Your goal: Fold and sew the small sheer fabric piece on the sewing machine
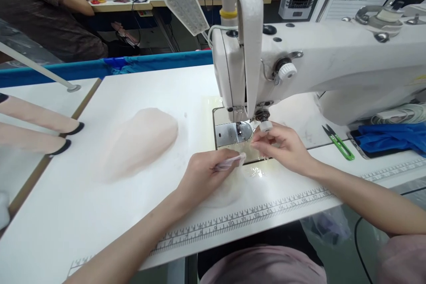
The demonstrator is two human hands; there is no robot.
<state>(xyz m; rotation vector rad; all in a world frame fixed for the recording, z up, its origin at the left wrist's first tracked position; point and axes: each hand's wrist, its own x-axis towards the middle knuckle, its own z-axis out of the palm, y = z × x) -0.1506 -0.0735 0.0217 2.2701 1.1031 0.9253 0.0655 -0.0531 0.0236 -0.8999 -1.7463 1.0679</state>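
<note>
Sewing machine [333,66] over sheer fabric [230,163]; snips [339,143] aside.

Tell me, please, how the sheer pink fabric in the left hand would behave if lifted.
Probably very floppy: the sheer pink fabric bunches into folds where the left hand pinches it. Likely almost weightless, since the table shows through it. It may slide easily on that smooth white top.

Sheer pale-pink fabric piece [234,160]: front edge bunched and drawn taut, rest pooled flat on white table [133,213], just before needle plate [229,134].
</note>
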